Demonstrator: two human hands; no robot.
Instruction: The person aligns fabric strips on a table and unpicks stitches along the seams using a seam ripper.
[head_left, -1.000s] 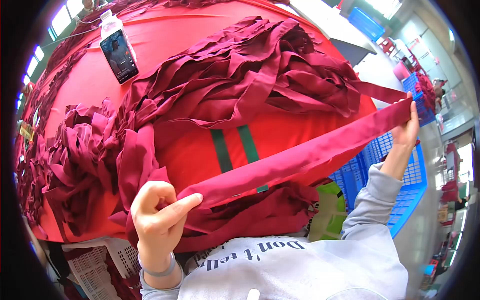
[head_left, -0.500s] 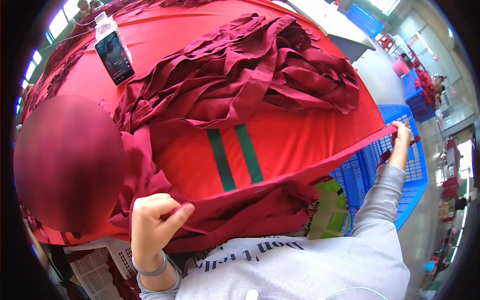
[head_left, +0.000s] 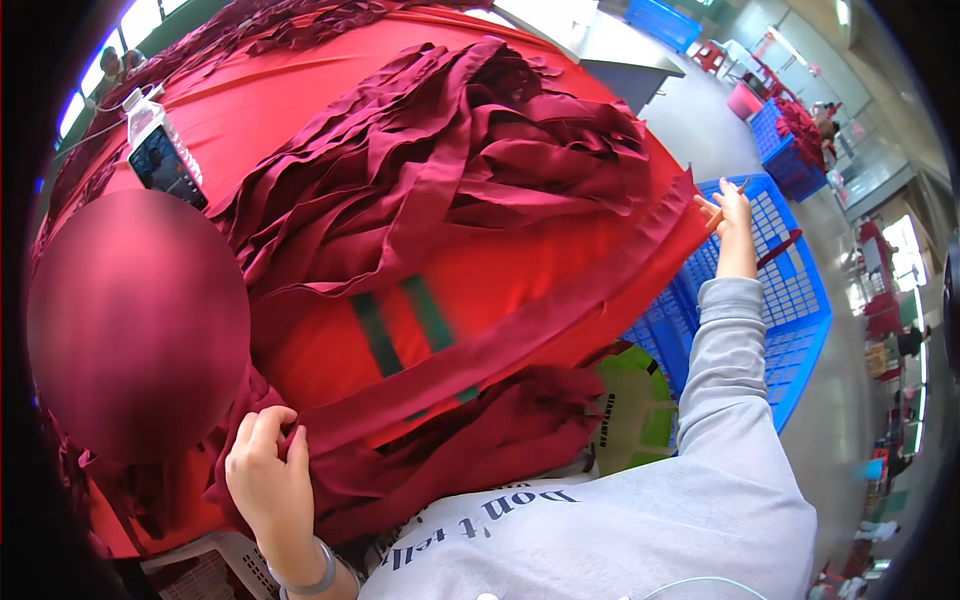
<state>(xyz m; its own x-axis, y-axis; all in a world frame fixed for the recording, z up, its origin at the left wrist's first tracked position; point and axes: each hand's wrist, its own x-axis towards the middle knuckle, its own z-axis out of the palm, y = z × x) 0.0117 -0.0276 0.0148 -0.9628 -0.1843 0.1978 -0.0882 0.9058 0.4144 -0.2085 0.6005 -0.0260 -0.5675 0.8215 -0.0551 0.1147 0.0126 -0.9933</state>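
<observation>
Red-covered table point(head_left: 540, 285) fills most of my view; heap of maroon fabric point(head_left: 480, 150) across it. Blue basket point(head_left: 795, 300) just off its edge. Long maroon strip point(head_left: 470, 362) lies slantwise over the table's near side. Hands well apart: left hand point(head_left: 268, 480) has fingertips at the strip's near end, can't tell if pinching; right hand point(head_left: 734, 215) just beside the far end, grip unclear. Phone point(head_left: 165, 168) stands tilted beyond the left hand.
</observation>
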